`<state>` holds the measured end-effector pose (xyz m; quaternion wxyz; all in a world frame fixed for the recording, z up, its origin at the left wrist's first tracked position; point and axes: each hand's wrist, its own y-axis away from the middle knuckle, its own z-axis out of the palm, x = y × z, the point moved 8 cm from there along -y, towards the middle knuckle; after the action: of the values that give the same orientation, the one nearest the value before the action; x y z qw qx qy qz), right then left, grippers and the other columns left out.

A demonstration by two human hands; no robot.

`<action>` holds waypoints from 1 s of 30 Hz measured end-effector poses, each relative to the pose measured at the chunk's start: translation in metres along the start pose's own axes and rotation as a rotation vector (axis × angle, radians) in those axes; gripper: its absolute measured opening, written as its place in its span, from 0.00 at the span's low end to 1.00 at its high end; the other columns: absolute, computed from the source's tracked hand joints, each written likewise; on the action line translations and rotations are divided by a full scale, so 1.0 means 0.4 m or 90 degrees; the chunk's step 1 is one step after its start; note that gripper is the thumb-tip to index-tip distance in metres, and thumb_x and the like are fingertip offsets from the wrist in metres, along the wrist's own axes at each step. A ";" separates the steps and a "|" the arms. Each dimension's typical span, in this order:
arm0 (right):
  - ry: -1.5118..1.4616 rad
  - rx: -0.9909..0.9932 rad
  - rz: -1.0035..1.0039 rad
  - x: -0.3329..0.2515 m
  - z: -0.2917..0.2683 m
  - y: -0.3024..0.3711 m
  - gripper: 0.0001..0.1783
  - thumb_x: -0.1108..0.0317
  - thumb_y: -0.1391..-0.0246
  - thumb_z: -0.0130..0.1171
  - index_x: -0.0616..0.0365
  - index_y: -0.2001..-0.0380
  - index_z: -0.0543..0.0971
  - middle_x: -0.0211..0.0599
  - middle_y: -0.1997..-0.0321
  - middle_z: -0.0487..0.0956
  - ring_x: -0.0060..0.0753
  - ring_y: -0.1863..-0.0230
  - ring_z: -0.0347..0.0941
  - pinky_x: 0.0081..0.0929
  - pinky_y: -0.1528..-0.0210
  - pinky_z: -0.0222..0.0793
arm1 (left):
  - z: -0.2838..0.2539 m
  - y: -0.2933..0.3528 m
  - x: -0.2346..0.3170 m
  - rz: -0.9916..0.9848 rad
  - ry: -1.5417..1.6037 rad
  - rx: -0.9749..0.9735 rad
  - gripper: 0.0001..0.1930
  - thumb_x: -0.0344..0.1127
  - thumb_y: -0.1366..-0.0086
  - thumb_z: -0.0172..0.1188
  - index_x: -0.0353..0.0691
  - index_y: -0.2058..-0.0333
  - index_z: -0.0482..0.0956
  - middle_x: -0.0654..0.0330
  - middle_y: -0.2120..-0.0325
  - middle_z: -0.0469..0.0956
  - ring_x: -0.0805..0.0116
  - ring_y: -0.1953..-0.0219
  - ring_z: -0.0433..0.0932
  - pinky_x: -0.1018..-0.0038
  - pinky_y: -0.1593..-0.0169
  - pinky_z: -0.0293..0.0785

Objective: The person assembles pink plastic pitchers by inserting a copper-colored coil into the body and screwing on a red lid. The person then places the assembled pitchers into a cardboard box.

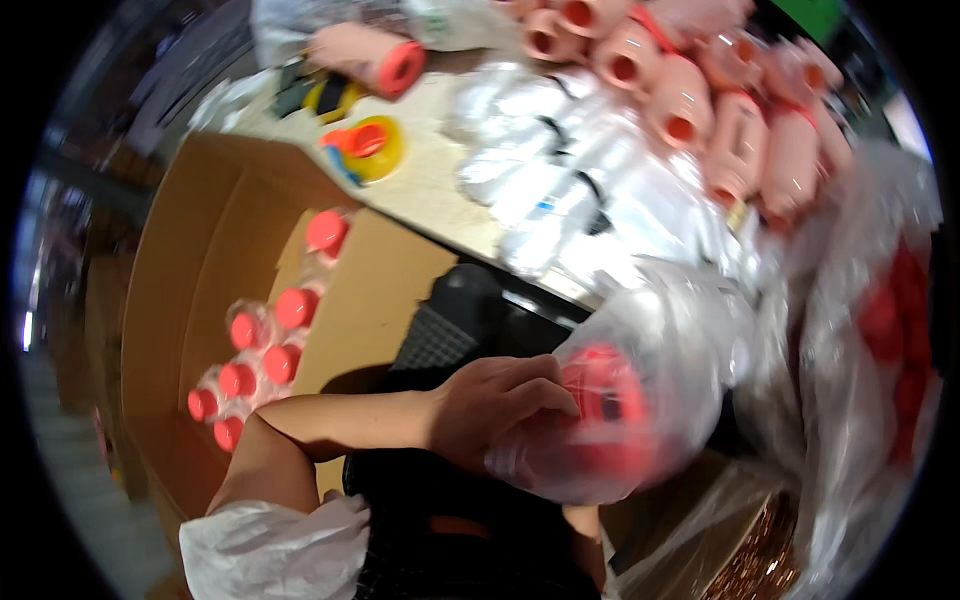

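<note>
Just right of the left grip [490,410], a bulging, translucent plastic bag [685,345], glossy and wrinkled, bright red contents [628,400] showing through, dark-centred, left fingers [545,393] curled against it, whether clasping unclear, right grip hidden

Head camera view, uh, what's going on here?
A person's left hand is at a clear plastic bag with something red showing through it; the right hand is hidden. To the left, red-capped bottles sit in an open cardboard box. Pink containers and clear bundles lie on the table beyond.
</note>
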<state>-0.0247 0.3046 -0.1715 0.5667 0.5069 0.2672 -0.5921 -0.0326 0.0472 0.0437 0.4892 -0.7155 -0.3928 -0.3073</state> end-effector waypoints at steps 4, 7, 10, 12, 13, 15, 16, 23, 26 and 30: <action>0.151 -0.245 0.069 0.098 0.075 0.124 0.23 0.62 0.39 0.61 0.59 0.44 0.69 0.38 0.49 0.76 0.35 0.51 0.75 0.35 0.48 0.74 | -0.084 0.329 -0.076 -0.285 -0.219 0.212 0.32 0.32 0.47 0.68 0.36 0.42 0.70 0.48 0.53 0.73 0.51 0.57 0.78 0.58 0.56 0.77; 0.290 -0.587 0.092 0.155 0.193 0.220 0.31 0.60 0.40 0.64 0.59 0.39 0.66 0.40 0.45 0.75 0.37 0.47 0.75 0.37 0.44 0.73 | -0.009 0.570 -0.106 -0.339 -0.408 0.296 0.29 0.34 0.41 0.62 0.35 0.41 0.67 0.48 0.56 0.74 0.47 0.58 0.78 0.57 0.57 0.76; 0.421 -0.835 -0.043 0.110 0.397 0.282 0.42 0.61 0.51 0.75 0.61 0.38 0.65 0.47 0.43 0.76 0.44 0.45 0.76 0.41 0.44 0.73 | -0.099 0.689 -0.120 -0.581 -0.084 0.608 0.25 0.34 0.37 0.56 0.34 0.41 0.68 0.49 0.58 0.74 0.46 0.62 0.78 0.58 0.58 0.75; 0.424 -0.887 -0.044 0.026 0.571 0.333 0.46 0.60 0.56 0.78 0.62 0.38 0.65 0.52 0.43 0.76 0.50 0.44 0.76 0.43 0.43 0.73 | -0.173 0.729 -0.054 -0.663 -0.073 0.713 0.23 0.35 0.34 0.54 0.33 0.42 0.68 0.49 0.59 0.75 0.49 0.63 0.78 0.61 0.59 0.74; 0.450 -0.878 -0.052 -0.025 0.669 0.364 0.48 0.57 0.57 0.79 0.62 0.37 0.65 0.54 0.44 0.76 0.53 0.44 0.76 0.43 0.43 0.73 | -0.256 0.724 -0.002 -0.630 -0.264 0.646 0.23 0.35 0.33 0.54 0.32 0.42 0.68 0.50 0.58 0.76 0.52 0.62 0.78 0.63 0.60 0.74; 0.504 -0.997 -0.228 -0.018 0.831 0.463 0.42 0.55 0.48 0.71 0.64 0.37 0.65 0.61 0.48 0.77 0.54 0.44 0.76 0.43 0.43 0.73 | -0.390 0.776 0.027 -0.502 -0.418 0.651 0.22 0.38 0.30 0.52 0.30 0.43 0.69 0.49 0.57 0.77 0.57 0.60 0.78 0.66 0.59 0.73; 0.418 -1.014 -0.227 -0.002 0.891 0.512 0.44 0.53 0.47 0.69 0.64 0.34 0.62 0.62 0.46 0.75 0.55 0.45 0.76 0.43 0.43 0.72 | -0.442 0.835 0.036 -0.428 -0.401 0.732 0.21 0.40 0.28 0.51 0.29 0.45 0.70 0.49 0.57 0.78 0.58 0.59 0.78 0.66 0.58 0.73; 0.300 -0.774 -0.084 0.107 0.941 0.342 0.39 0.63 0.46 0.68 0.61 0.35 0.62 0.56 0.38 0.67 0.56 0.40 0.68 0.45 0.37 0.64 | -0.757 1.259 -0.319 -0.576 -0.418 0.769 0.26 0.50 0.23 0.42 0.31 0.56 0.81 0.54 0.64 0.80 0.64 0.61 0.80 0.71 0.60 0.77; 0.547 -0.414 -0.530 -0.018 0.865 0.026 0.42 0.65 0.51 0.70 0.64 0.37 0.62 0.58 0.37 0.63 0.59 0.37 0.62 0.47 0.34 0.59 | -0.673 1.289 -0.490 -0.856 0.087 0.864 0.24 0.49 0.23 0.43 0.36 0.62 0.82 0.57 0.72 0.80 0.63 0.73 0.79 0.68 0.67 0.76; 0.803 -0.252 -0.422 -0.008 0.868 -0.168 0.56 0.59 0.59 0.77 0.67 0.32 0.55 0.66 0.30 0.52 0.71 0.35 0.56 0.51 0.33 0.57 | -0.722 1.628 -0.598 -0.990 -0.015 0.772 0.19 0.46 0.27 0.48 0.34 0.63 0.79 0.53 0.75 0.80 0.57 0.77 0.78 0.61 0.68 0.75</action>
<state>-0.1919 0.0112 -0.0667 0.1775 0.5317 0.7831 -0.2693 0.3932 -0.4257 -0.3559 0.4310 0.1111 -0.8497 -0.2827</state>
